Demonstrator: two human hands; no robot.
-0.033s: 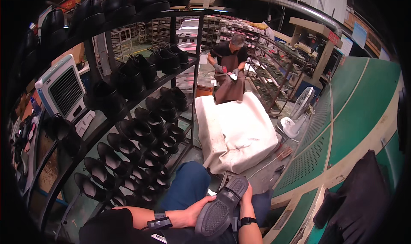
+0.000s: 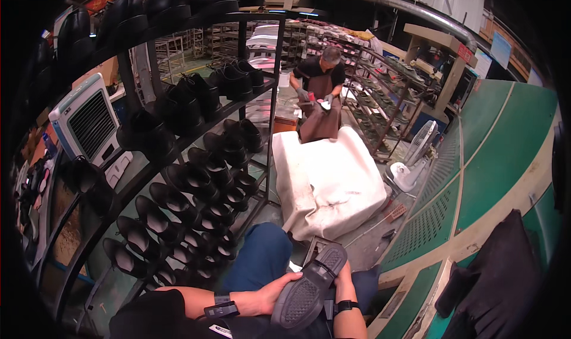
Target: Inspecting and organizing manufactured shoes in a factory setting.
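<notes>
A black shoe is held over my lap, turned so that its textured sole faces up, heel end toward the upper right. My left hand is closed on the shoe's left edge, thumb reaching onto the sole. On the other side, near the heel, my right hand wraps round the shoe; its fingers are mostly hidden behind it. The shoe's upper is out of sight underneath.
A black rack with several rows of black shoes stands at my left. Ahead is a block draped in white cloth, with a seated co-worker behind it. Green machine panels, a white fan and dark cloth are on the right.
</notes>
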